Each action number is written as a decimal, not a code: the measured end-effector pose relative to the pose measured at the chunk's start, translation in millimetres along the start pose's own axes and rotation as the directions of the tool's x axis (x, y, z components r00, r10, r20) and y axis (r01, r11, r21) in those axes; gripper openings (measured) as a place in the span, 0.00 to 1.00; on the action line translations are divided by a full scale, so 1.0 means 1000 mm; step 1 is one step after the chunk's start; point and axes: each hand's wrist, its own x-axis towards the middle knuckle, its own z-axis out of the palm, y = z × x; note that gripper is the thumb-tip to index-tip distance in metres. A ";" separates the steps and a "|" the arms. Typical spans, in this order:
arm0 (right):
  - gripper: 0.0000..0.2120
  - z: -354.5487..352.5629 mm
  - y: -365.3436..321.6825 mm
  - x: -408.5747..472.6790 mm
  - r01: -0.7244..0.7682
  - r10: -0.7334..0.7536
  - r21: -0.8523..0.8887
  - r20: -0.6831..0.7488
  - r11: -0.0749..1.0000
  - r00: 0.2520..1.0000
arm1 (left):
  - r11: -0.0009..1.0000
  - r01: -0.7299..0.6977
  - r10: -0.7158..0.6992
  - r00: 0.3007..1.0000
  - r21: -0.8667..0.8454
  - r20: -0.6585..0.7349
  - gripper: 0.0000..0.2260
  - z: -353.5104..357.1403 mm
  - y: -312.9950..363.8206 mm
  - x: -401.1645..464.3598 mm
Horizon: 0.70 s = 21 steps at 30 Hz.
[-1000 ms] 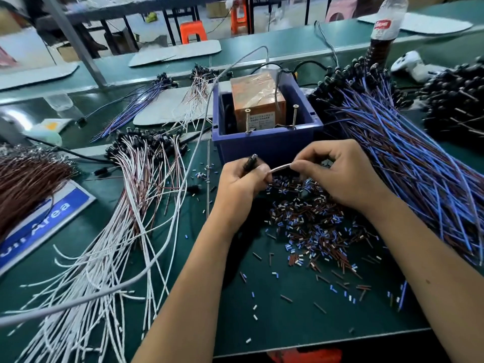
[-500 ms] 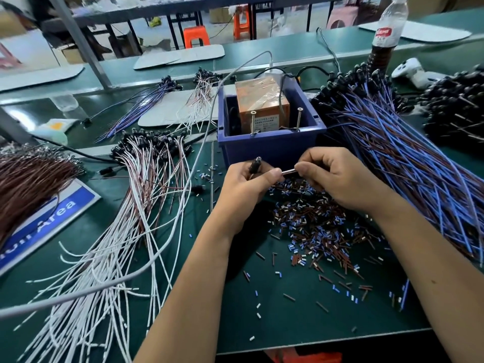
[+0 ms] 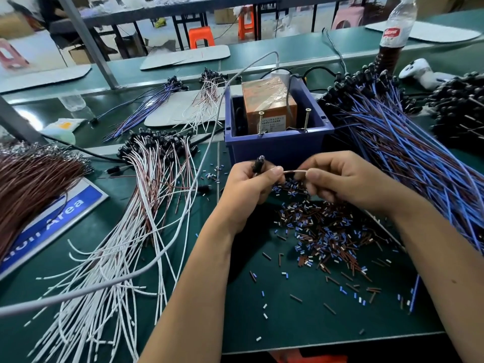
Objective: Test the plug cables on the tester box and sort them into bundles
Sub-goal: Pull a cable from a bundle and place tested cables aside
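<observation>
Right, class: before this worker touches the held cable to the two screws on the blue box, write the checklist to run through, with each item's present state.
1. Left hand grips the black plug of the thin white and brown cable: ok.
2. Right hand pinches the cable: ok.
3. Cable's bare tips exposed: cannot tell, hidden in the fingers.
4. Two upright metal screws on the blue plastic tester box unobstructed: ok.
5. Bundle of white and brown cables lies apart from the bundle of blue cables: ok.

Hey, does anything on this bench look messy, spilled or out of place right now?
Yes. Short cut bits of wire sleeve, brown, blue and white, lie scattered loose over the green mat in front of the blue tester box, beneath both hands, some strays reaching the near edge.
</observation>
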 end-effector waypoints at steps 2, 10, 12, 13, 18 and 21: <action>0.09 0.005 0.000 0.001 0.020 -0.020 -0.031 -0.009 0.999 1.000 | 0.998 -0.010 0.010 1.000 0.069 -0.002 0.10 0.003 0.000 0.000; 0.08 0.007 -0.004 0.000 0.105 -0.105 -0.012 -0.222 0.994 0.969 | 0.975 -0.046 0.048 0.999 0.219 -0.003 0.10 0.003 -0.003 0.000; 0.07 0.007 -0.003 0.001 0.090 -0.095 -0.030 -0.246 0.995 0.965 | 0.919 -0.133 0.148 0.989 0.371 -0.012 0.06 0.006 -0.005 0.000; 0.06 0.007 -0.002 0.002 0.080 -0.087 -0.039 -0.260 0.996 0.962 | 0.894 -0.166 0.188 0.982 0.416 -0.012 0.04 0.007 -0.006 0.000; 0.06 0.006 0.002 0.003 0.053 -0.068 -0.057 -0.300 0.997 0.951 | 0.851 -0.260 0.306 0.952 0.456 -0.030 0.05 0.013 -0.008 0.000; 0.07 0.007 0.004 0.004 0.058 -0.067 -0.039 -0.294 0.998 0.953 | 0.852 -0.263 0.322 0.945 0.453 -0.056 0.05 0.012 -0.008 0.000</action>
